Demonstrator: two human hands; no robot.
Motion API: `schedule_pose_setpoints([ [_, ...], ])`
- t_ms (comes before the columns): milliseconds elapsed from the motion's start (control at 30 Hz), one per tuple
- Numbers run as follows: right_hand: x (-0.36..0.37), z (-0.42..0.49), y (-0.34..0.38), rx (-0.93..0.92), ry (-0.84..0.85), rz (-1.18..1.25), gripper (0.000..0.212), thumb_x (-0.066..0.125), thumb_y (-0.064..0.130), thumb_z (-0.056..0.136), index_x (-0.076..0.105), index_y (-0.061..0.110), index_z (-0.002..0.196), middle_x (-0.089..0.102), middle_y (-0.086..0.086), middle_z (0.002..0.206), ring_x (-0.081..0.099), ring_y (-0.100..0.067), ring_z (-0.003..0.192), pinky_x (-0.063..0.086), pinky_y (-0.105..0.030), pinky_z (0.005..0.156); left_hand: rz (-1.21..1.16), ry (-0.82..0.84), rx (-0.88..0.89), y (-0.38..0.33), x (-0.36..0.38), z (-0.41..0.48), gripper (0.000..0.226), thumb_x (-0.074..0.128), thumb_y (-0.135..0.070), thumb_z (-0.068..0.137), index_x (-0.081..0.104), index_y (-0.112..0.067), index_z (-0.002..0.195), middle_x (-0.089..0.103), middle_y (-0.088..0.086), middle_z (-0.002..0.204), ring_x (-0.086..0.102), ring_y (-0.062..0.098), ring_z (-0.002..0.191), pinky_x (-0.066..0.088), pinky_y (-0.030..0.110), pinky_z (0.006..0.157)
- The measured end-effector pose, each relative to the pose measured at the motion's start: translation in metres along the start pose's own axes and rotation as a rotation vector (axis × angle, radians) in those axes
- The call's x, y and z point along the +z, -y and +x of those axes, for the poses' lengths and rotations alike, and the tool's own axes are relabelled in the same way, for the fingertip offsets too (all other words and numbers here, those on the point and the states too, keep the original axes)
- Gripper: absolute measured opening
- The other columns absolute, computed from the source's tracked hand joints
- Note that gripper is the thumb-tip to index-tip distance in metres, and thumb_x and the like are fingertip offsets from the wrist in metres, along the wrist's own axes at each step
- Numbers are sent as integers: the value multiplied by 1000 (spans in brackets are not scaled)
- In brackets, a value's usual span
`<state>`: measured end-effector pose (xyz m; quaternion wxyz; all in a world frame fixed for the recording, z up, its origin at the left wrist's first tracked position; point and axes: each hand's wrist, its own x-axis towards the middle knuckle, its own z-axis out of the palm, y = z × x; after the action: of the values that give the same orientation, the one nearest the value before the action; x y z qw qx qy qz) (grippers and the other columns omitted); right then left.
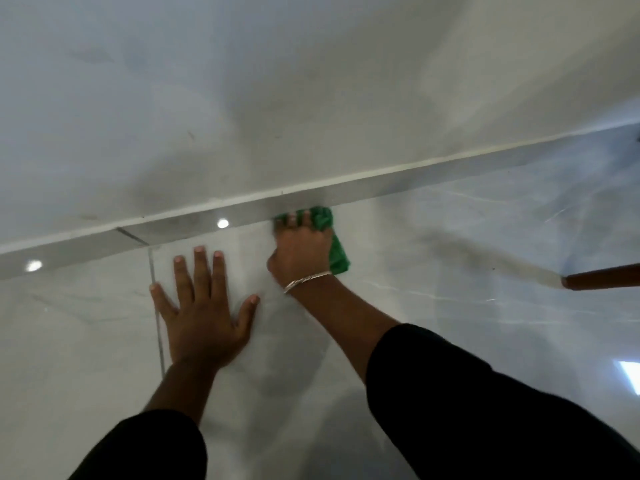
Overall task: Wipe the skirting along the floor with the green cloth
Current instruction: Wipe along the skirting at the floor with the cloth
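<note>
A glossy grey skirting [398, 183] runs slantwise across the view, from low at the left to high at the right, where the pale wall meets the tiled floor. My right hand [300, 245] grips the green cloth [327, 233] and presses its bunched top against the foot of the skirting near the middle. Part of the cloth hangs out to the right of the hand. A silver bangle sits on that wrist. My left hand [204, 308] lies flat on the floor with its fingers spread, a little to the left of the cloth and short of the skirting.
A shiny white marble-look floor [450, 271] with a grout line [157, 306] under my left hand. A brown wooden furniture leg [602, 280] pokes in at the right edge. The wall [277, 81] fills the upper half.
</note>
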<state>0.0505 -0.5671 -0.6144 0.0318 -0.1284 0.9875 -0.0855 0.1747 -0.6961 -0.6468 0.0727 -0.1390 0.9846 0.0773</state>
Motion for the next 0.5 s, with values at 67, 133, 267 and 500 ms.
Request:
schedule_pose_setpoints([
  [67, 1, -1, 7, -142, 24, -12, 53, 47, 23, 60, 66, 13, 108, 67, -12, 114, 57, -35, 113, 41, -51, 90, 5, 28, -8, 2, -1, 0, 90, 26, -70, 85, 12, -19, 158, 5, 8, 169, 0, 35, 155, 3, 70, 116],
  [133, -1, 3, -26, -223, -29, 41, 52, 46, 22, 61, 69, 20, 107, 71, -5, 113, 62, -30, 110, 44, -46, 86, 5, 31, 4, 2, -1, -1, 90, 27, -70, 85, 12, -19, 158, 6, 8, 169, 0, 34, 155, 2, 70, 116],
  [267, -19, 10, -101, -42, -159, 135, 52, 45, 15, 68, 71, 24, 112, 73, -6, 115, 66, -30, 108, 52, -44, 82, -6, 2, -1, 2, -1, -2, 89, 28, -69, 85, 12, -20, 158, 5, 6, 169, 1, 34, 155, 3, 71, 116],
  [500, -25, 26, -106, 681, -654, 855, 29, 61, 4, 75, 78, 12, 98, 78, -11, 89, 71, -27, 81, 47, -16, 73, -4, -9, -7, 3, 2, 0, 91, 24, -71, 85, 8, -21, 158, 2, 5, 169, -2, 33, 155, 3, 70, 116],
])
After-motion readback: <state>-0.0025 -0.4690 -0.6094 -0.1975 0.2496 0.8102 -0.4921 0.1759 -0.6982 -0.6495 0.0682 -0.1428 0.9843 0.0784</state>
